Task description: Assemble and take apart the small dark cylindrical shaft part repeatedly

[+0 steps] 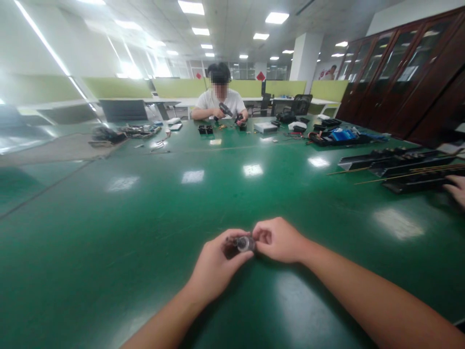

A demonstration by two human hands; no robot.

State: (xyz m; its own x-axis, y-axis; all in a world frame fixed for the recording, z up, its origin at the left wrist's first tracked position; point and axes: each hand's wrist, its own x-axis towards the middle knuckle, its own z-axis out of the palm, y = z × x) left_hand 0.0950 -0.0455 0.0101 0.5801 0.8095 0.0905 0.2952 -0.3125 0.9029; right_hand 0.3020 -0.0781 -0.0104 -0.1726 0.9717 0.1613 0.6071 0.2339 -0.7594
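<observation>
Just above the green tabletop, a small metallic cylindrical part [245,243] with a narrower dark, ridged end pointing left sits between my hands. My left hand [217,264] is closed around it, with the thumb along its near side and the fingers on the far side. My right hand [279,240] has curled fingers, and the thumb and index finger pinch the part's right end. I cannot make out exactly what kind of part it is. The fingers hide some of its right end.
The glossy green table [152,213] stretches ahead. Across it sits a person [221,99] holding a power drill [225,109]. Black channel-shaped housings [410,165] and thin rods lie at right, beside another person's hand [456,190]. A black tray [337,140] holds blue items. Electronic parts [140,130] lie at far left.
</observation>
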